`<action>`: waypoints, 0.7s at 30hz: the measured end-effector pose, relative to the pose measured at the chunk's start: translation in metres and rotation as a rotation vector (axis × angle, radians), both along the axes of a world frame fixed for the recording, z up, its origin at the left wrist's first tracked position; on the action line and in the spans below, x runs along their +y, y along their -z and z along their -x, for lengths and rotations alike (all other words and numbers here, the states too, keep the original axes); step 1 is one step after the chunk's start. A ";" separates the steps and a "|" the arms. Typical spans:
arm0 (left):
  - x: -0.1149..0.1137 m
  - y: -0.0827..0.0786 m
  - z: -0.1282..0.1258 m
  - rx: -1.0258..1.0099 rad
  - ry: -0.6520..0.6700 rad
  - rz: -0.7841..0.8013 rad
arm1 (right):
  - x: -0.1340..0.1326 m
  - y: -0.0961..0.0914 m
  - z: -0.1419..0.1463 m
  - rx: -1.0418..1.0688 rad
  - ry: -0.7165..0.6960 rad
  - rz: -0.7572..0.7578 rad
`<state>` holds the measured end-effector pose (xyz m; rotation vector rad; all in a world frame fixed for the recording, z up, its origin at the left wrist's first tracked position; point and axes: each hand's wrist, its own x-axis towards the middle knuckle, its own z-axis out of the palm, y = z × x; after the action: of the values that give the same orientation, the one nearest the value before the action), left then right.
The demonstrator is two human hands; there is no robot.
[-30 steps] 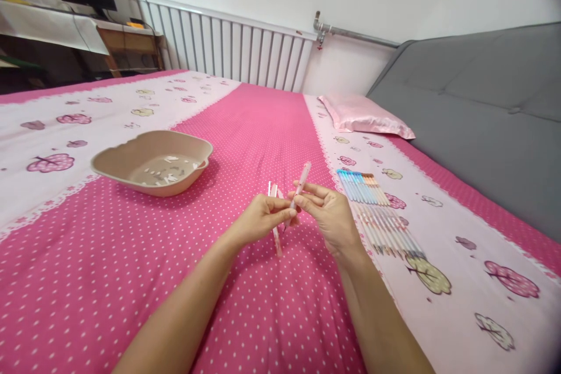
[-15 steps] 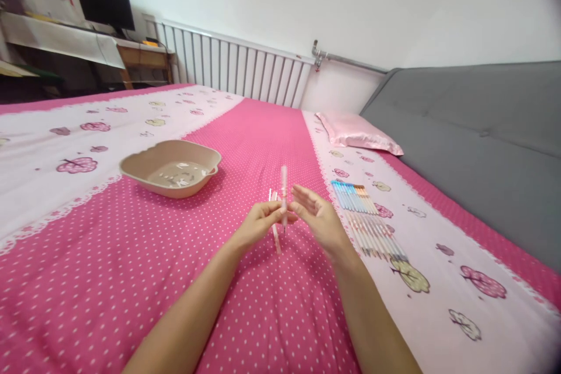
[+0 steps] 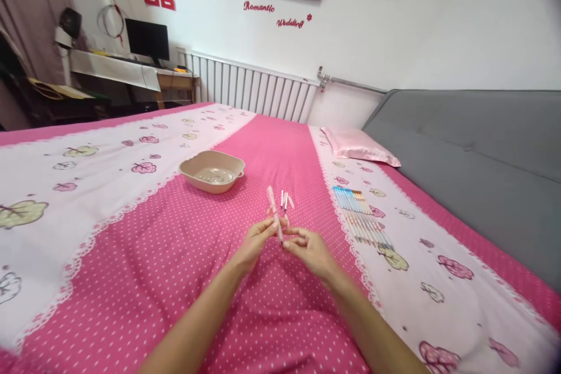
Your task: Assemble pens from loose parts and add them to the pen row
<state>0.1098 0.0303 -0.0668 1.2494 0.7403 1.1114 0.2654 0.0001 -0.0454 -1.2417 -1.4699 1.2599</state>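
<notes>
To the right of the beige basin (image 3: 210, 159) and nearer the person, the left hand (image 3: 256, 241) grips a pink pen (image 3: 272, 201) around its middle, long axis slanting, upper end leaning to the basin's side, dark tip down. The right hand (image 3: 312, 250) is nearer that tip, fingers bent beside it; whether they pinch it, I cannot tell.

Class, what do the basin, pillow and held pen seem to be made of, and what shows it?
Basin: probably plastic, matte; its tan wall looks smooth and moulded.
Pillow: satiny fabric, judging by its soft sheen.
Pen: likely plastic, from its pale, even barrel; finish unclear.
</notes>
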 end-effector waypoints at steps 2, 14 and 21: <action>-0.009 -0.001 0.004 0.006 -0.006 -0.014 | -0.009 -0.002 0.006 0.029 0.020 -0.027; -0.028 0.033 0.013 0.282 -0.014 -0.107 | -0.027 0.017 0.006 -0.129 0.184 -0.037; -0.028 0.075 0.020 1.016 -0.347 -0.730 | -0.019 0.008 -0.094 -0.205 0.532 -0.011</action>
<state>0.0898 0.0026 -0.1416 2.4472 1.4051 1.0070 0.3590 -0.0185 -0.0534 -1.6547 -1.1648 0.7847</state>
